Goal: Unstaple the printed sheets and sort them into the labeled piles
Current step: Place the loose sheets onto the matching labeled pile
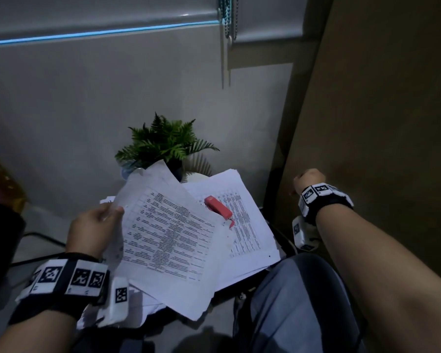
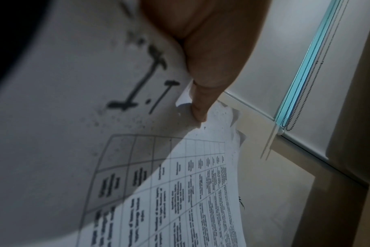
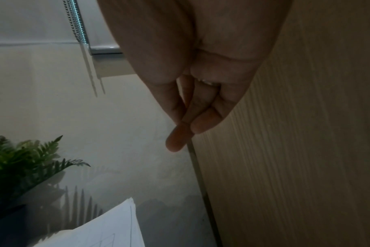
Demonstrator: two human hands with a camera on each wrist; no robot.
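My left hand pinches a set of printed table sheets by the upper left corner and holds it tilted above the desk. In the left wrist view the thumb presses on the sheets, and a handwritten mark "I.T" shows on the top page. My right hand is raised to the right beside a wooden panel, curled into a fist. Its thumb and fingertips touch, and nothing shows between them. A red staple tool lies on a pile of printed sheets.
A green fern in a pot stands behind the papers against the wall. More loose sheets lie under my left wrist. Blind cords hang at the top. My knee in jeans is at the lower right.
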